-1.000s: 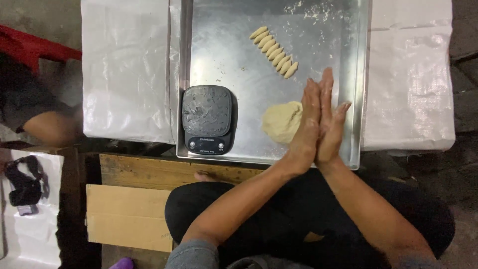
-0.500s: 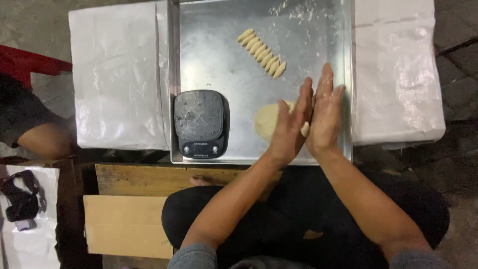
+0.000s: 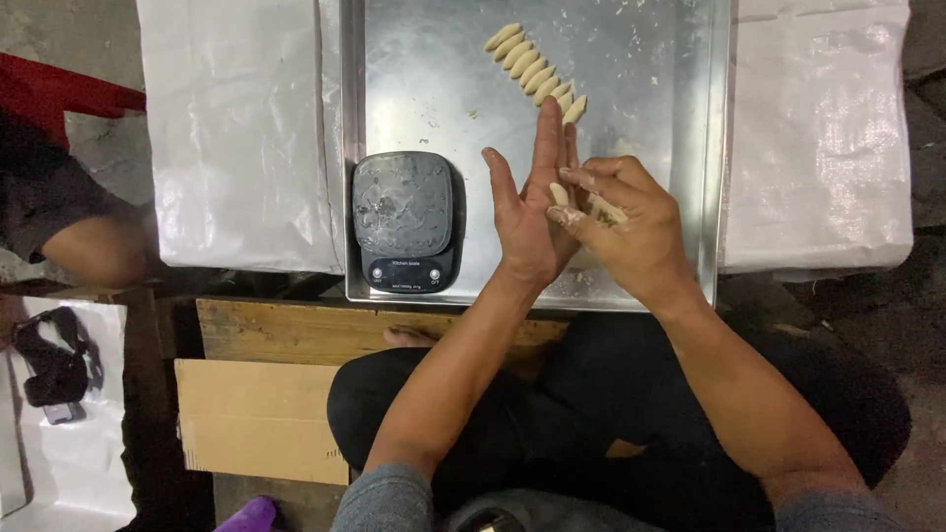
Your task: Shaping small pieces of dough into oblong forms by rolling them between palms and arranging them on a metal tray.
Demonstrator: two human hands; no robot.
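Steel tray (image 3: 709,148) bears a scale (image 3: 404,222) at nine o'clock of the flat-open left hand (image 3: 532,212); the right hand (image 3: 626,232) pinches a dough roll (image 3: 559,194) off its palm. Squeezing could deform it, or it may drop onto the row of dough rolls (image 3: 532,71) at twelve.

Pale dough piece (image 3: 559,194) between palms

A second ago I had both palms pressed flat together, upright over the tray. Now they have parted: my left hand (image 3: 532,212) lies open, palm up, and my right hand (image 3: 626,232) pinches a small rolled dough piece (image 3: 559,194) off it. The dough lump beside them is now hidden.
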